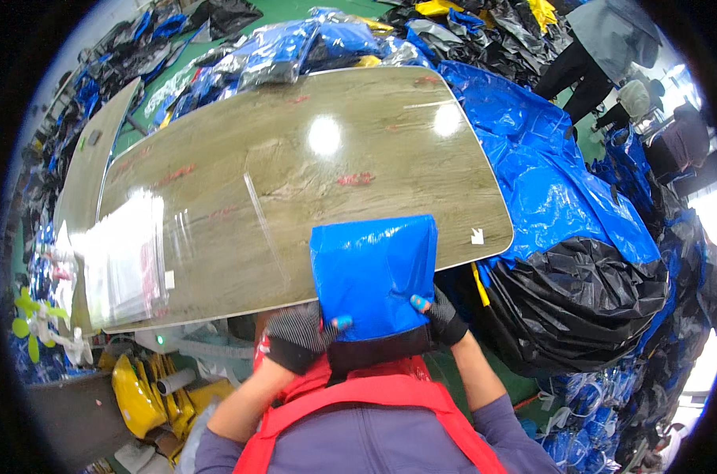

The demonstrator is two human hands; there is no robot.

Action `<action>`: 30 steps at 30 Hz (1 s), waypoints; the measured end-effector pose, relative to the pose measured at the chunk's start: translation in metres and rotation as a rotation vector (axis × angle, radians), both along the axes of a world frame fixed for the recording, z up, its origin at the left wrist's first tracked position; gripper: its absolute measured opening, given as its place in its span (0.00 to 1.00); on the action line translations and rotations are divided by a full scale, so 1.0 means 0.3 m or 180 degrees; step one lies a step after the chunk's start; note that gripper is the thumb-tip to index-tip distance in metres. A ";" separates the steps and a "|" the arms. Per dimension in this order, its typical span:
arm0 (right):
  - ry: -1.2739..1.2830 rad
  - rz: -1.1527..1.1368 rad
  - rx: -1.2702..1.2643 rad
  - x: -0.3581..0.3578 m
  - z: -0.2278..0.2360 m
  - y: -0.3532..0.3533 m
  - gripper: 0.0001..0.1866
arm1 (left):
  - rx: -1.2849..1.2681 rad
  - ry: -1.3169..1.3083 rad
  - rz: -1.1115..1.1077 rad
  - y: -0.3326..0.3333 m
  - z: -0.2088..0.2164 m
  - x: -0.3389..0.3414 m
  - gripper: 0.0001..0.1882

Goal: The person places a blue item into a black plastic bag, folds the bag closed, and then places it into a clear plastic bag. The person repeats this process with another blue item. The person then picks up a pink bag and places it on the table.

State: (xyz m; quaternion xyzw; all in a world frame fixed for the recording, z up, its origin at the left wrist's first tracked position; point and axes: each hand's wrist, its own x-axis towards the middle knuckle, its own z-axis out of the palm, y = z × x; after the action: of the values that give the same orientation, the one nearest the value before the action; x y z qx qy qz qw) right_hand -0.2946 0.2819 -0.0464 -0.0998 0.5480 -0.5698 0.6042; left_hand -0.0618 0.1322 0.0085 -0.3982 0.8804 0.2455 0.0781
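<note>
Hands number two, both in dark gloves: the left hand (299,336) and the right hand (447,317) are partly closed, each gripping one side of one blue bag (374,272), thumbs on top and the other fingers mostly hidden. The bag reaches over the near edge of one large brown table (406,174); a black strip shows along its near end. One stack of clear plastic sheets (129,265) lies at the table's left. One green fan (33,324) stands further left. At upper right, at least two people (611,39) show.
</note>
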 end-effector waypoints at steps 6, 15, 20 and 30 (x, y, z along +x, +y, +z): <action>-0.0253 0.1018 -0.0195 -0.073 0.027 -0.029 0.37 | -0.1058 0.1684 -0.2851 -0.186 0.001 -0.324 0.31; 0.0137 0.0450 0.0249 -0.035 0.010 -0.009 0.37 | -0.0838 0.1484 -0.1449 -0.232 -0.134 -0.283 0.32; -0.0427 0.0728 -0.0066 -0.072 -0.007 0.006 0.42 | -0.1606 0.1287 -0.1433 -0.345 -0.125 -0.187 0.22; 0.0567 0.0413 -0.0014 -0.193 -0.048 -0.040 0.43 | -0.1219 0.0905 -0.1128 -0.357 -0.240 0.107 0.32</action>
State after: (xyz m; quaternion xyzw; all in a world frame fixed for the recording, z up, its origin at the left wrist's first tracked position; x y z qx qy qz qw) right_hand -0.3525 0.2699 -0.0609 -0.1866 0.5906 -0.5196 0.5886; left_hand -0.0296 0.0253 -0.0633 -0.2074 0.9686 0.1108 -0.0809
